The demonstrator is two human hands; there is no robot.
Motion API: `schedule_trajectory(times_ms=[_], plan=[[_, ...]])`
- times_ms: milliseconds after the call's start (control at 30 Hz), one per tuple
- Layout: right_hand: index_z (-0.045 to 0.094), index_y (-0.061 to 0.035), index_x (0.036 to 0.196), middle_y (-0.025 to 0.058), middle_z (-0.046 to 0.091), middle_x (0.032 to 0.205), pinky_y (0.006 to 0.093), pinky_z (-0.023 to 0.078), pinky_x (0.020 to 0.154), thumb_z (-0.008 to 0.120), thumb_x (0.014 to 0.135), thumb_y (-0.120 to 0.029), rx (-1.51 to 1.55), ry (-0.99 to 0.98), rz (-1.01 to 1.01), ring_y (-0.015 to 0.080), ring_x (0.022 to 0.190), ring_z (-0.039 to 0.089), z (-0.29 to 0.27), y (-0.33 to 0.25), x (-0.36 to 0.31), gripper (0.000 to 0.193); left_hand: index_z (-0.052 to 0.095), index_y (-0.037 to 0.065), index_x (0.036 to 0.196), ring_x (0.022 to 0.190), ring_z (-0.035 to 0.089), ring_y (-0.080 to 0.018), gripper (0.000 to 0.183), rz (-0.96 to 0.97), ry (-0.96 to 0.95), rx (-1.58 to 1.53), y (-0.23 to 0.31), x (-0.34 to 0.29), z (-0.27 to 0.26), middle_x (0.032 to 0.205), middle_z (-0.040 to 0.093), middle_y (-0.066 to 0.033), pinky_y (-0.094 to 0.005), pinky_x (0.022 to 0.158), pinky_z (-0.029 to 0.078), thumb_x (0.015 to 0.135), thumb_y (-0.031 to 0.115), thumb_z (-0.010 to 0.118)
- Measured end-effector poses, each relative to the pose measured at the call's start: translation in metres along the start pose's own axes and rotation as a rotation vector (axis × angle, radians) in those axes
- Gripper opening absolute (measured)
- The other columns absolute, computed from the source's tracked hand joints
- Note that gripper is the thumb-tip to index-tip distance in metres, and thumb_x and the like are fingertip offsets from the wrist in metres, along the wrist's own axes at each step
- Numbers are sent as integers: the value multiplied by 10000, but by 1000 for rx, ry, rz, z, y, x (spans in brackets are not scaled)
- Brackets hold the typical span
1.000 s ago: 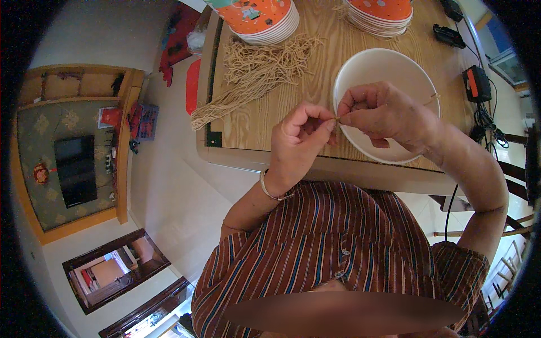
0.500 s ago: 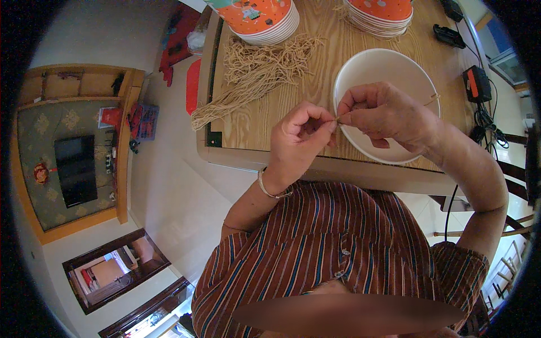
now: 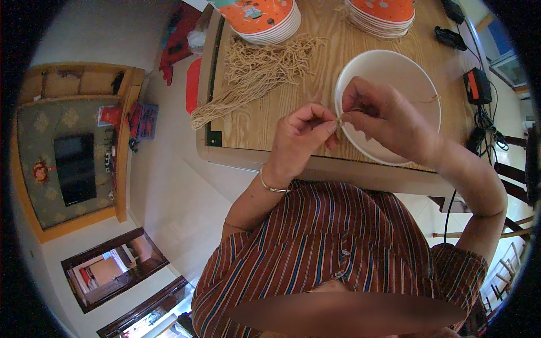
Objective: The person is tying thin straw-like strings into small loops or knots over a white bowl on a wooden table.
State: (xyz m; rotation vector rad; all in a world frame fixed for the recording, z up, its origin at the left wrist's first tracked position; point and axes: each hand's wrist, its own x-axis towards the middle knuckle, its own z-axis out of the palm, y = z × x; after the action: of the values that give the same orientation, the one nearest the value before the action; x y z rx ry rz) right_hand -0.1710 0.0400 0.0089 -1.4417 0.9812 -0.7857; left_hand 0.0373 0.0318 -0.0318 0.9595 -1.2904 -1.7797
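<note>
Over the left rim of a white paper bucket [image 3: 389, 159], my two hands meet fingertip to fingertip. My left hand [image 3: 298, 138] pinches a thin tan string [image 3: 340, 121] between thumb and forefinger. My right hand [image 3: 389, 115] pinches the same small spot, its other fingers curled above the bucket's opening. At the far right of the rim a tan string end [image 3: 434, 98] sticks out, with a strand running inward from it. My right hand hides much of the bucket's inside. Left of the bucket lies a loose bundle of tan strings [image 3: 265, 73], its cut ends spread.
Two stacks of orange patterned paper buckets, one at far left [image 3: 265, 22] and one at far right [image 3: 383, 17], stand on the wooden table [image 3: 318, 62]. A black power adapter [image 3: 478, 85] and tangled cables [image 3: 489, 129] lie along the table's right edge.
My right hand has rolled slightly and its fingers have curled in closer, still at the rim. More of the strand by the right rim now shows. My left hand barely moved.
</note>
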Motion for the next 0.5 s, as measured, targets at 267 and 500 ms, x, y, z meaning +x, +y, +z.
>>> schedule_trajectory(times_ms=[267, 500], plan=[[529, 6, 962, 94, 579, 824, 290, 504, 676, 605, 818, 38, -406, 53, -268, 159, 756, 614, 2, -7, -10, 165, 622, -1, 979, 660, 619, -137, 98, -54, 14, -257, 0, 0, 1, 810, 646, -64, -259, 606, 515, 888, 33, 635], [535, 6, 954, 107, 557, 843, 312, 509, 667, 629, 812, 18, -492, 95, -326, 224, 752, 631, 7, -5, -8, 170, 619, -4, 982, 666, 618, -134, 98, -38, -1, -237, 2, 0, 3, 807, 641, -59, -253, 612, 513, 892, 33, 633]])
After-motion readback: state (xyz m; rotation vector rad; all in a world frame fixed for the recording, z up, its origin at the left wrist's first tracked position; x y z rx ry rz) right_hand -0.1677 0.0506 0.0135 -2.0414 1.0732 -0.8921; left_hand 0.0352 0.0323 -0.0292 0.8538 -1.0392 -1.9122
